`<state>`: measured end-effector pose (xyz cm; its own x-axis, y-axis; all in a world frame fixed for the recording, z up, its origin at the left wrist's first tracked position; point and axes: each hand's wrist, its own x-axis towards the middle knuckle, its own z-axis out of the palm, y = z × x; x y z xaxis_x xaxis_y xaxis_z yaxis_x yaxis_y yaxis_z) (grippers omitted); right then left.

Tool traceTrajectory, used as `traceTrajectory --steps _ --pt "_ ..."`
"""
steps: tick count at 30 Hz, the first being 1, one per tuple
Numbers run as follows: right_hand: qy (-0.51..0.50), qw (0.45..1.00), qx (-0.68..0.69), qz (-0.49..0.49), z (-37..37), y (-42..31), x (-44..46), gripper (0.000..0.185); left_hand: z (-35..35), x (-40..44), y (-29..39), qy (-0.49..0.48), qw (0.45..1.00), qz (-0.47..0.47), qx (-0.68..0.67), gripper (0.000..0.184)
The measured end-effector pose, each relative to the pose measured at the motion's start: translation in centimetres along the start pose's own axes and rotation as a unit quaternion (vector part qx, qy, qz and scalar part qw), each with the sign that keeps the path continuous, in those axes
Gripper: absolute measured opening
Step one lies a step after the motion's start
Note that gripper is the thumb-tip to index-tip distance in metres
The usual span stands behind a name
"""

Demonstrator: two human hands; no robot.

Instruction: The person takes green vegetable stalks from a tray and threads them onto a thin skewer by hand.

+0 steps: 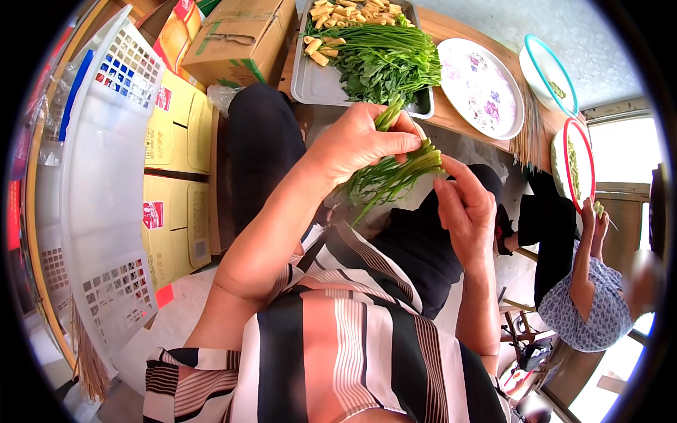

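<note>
Just before the metal tray (321, 84), the left hand (363, 141) clamps a bunch of leafy greens (417, 166); the right hand (468, 211) is at its stem ends, grip unclear. The wooden worktop (460, 124) carries the tray; beside it, a floral plate (460, 74); well right, a bright window (622, 151).

Left hand (370, 141) covers part of green stem bunch (405, 173); stems under its fingers hidden. Right hand (469, 211): contact with bunch cannot be told. Metal tray (305, 81) and cardboard box (236, 53) cut off at top edge. Co-worker's head (645, 278) blurred. Green pieces (572, 169) in red-rimmed bowl (559, 166) too small to identify
</note>
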<state>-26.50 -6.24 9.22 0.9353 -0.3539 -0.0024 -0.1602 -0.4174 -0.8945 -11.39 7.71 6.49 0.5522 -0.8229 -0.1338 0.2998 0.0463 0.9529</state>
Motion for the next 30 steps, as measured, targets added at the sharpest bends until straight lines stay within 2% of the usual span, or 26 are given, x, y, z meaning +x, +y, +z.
traceTrajectory --steps 1,3,4,6,7,8,13,15,17,19,20,22,25,26,30 --pt "0.000 1.000 0.000 0.000 0.1 0.2 0.2 0.027 0.0 0.3 -0.6 0.000 1.000 0.000 0.000 0.017" --pt "0.020 0.999 0.036 0.028 0.2 1.2 0.6 0.027 0.2 1.0 -1.7 0.107 0.970 0.150 0.162 0.016" --pt "0.021 0.999 0.036 0.027 0.2 1.8 1.0 0.027 -0.2 1.0 -1.9 0.130 0.953 0.149 0.231 0.016" --pt "0.072 0.975 0.212 0.018 0.3 2.8 1.8 0.028 -0.1 0.7 -1.5 0.132 0.946 0.150 0.256 0.015" --pt "0.073 0.975 0.211 0.019 0.3 2.7 2.2 0.028 0.0 0.7 -1.5 0.132 0.939 0.150 0.281 0.015" --pt "0.078 0.968 0.240 0.014 0.4 2.4 2.6 0.029 0.2 0.8 -2.0 0.121 0.949 0.147 0.251 0.016" --pt "0.093 0.948 0.301 -0.036 2.3 0.3 3.7 0.041 1.9 1.0 -2.3 0.064 0.955 0.107 0.268 0.025" --pt "0.084 0.950 0.299 -0.026 2.2 0.4 3.8 0.045 2.5 0.6 -2.1 0.063 0.953 0.159 0.252 0.032" --pt "0.067 0.955 0.289 -0.020 2.1 1.0 3.9 0.046 2.6 0.5 -2.0 0.051 0.955 0.147 0.252 0.032" --pt "0.071 0.956 0.284 -0.022 2.1 1.1 4.0 0.046 2.4 0.8 -2.8 0.026 0.973 0.155 0.167 0.031" --pt "0.075 0.957 0.280 -0.023 2.1 1.1 4.1 0.046 2.1 0.9 -2.8 0.025 0.974 0.155 0.166 0.031" --pt "0.079 0.960 0.268 -0.024 2.0 1.1 4.1 0.045 1.3 0.7 -2.8 -0.008 0.991 0.049 0.123 0.029" --pt "0.095 0.964 0.246 -0.026 2.3 1.2 4.2 0.044 0.5 0.5 -2.4 -0.024 0.997 0.030 0.073 0.029" --pt "0.109 0.966 0.235 -0.028 2.4 1.3 4.2 0.043 0.8 0.4 -2.3 0.002 0.998 0.023 0.059 0.026" --pt "0.115 0.960 0.252 -0.039 2.4 1.5 4.4 0.043 1.3 -0.1 -2.2 0.019 0.985 0.068 0.160 0.023"
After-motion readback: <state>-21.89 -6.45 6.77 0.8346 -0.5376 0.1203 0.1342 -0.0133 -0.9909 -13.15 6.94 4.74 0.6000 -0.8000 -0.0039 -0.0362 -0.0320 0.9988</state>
